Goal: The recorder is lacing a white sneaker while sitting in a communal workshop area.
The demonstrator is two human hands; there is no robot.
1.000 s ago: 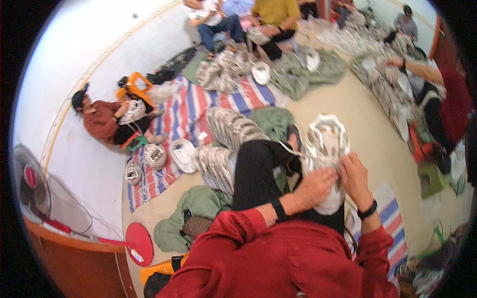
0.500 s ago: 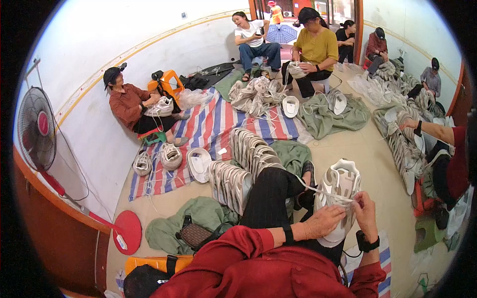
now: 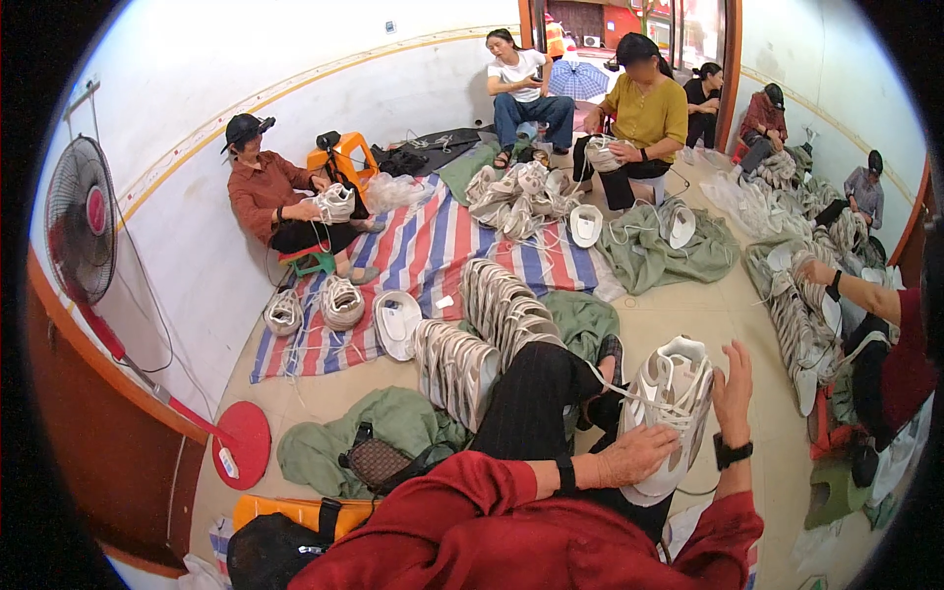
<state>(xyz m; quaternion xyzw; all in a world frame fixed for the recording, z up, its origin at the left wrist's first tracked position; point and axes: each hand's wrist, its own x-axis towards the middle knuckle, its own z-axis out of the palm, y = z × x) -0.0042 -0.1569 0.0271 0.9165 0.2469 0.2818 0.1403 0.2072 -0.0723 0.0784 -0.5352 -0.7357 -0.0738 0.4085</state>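
Note:
A beige and white sneaker [image 3: 678,379] rests toe toward me over my lap, its collar away from me. White shoelaces [image 3: 657,405] cross its upper, and one lace end trails off to the left. With its fingers closed at the lower lacing, my left hand [image 3: 637,455] grips the sneaker from the left; what lies under the fingertips is hidden. My right hand [image 3: 732,391] is raised just right of the sneaker, its fingers stretched up and apart from the upper. Nothing shows in it.
Rows of sneakers [image 3: 506,315] stand beyond my knee. Green cloth [image 3: 374,433] and a brown bag lie left. A striped sheet [image 3: 423,231] carries a shoe pile. Several co-workers sit around, one [image 3: 644,103] handling a shoe. A fan [image 3: 84,216] stands at far left.
My right hand has lifted off the lacing and opened to the right. My left hand has slid slightly left and down on the sneaker. The whole view has shifted a little.

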